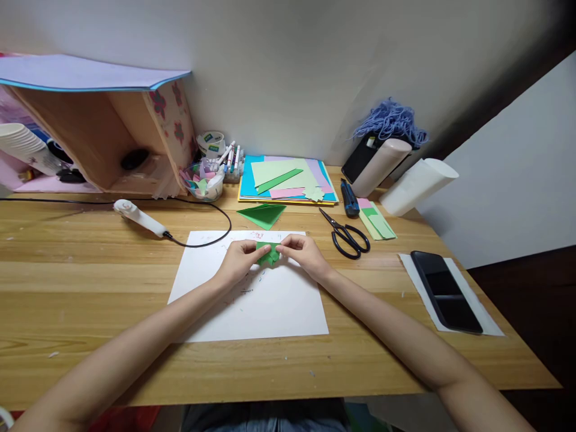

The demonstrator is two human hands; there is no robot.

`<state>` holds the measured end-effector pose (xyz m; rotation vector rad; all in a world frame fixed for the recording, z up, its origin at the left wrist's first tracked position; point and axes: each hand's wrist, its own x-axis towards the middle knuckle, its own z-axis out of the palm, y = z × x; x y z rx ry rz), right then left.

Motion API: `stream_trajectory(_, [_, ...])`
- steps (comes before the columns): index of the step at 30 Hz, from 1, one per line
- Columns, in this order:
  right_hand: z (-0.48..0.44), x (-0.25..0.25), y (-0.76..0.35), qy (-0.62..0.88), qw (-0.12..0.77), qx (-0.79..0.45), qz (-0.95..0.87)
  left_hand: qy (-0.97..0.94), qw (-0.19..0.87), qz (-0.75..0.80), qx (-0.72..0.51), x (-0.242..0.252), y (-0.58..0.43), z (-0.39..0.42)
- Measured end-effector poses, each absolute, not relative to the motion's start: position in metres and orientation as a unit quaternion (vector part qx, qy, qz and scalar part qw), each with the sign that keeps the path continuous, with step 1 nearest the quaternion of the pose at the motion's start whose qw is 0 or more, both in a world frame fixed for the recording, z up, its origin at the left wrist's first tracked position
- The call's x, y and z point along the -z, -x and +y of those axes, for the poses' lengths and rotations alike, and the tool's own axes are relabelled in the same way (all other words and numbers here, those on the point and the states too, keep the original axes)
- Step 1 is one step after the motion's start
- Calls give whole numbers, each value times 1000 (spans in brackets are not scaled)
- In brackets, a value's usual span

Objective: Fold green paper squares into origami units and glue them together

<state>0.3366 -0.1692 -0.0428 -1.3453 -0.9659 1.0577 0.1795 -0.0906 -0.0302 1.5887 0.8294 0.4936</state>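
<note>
A small piece of folded green paper [269, 255] is held up between both hands over a white sheet [252, 318]. My left hand [238, 261] pinches its left side, thumb in front. On the right side, my right hand [303, 253] pinches it between thumb and fingers. The paper's lower edge looks notched or layered; its back is hidden. Just beyond the white sheet lies a folded green paper triangle [264, 216]. Black-handled scissors [345, 234] rest open to the right of my right hand.
Behind the triangle is a stack of coloured paper [245, 186]. A hot glue gun [139, 217] with its cord lies left. A utility knife [350, 198], paper strips [380, 225], paper rolls [416, 186] and a phone [445, 291] are right. A cardboard box [173, 132] stands back left.
</note>
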Motion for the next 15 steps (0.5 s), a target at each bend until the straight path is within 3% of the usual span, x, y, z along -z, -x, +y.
stream_trajectory(15, [-169, 40, -337, 589, 533, -445, -413, -682, 593, 371, -213, 30, -179, -92])
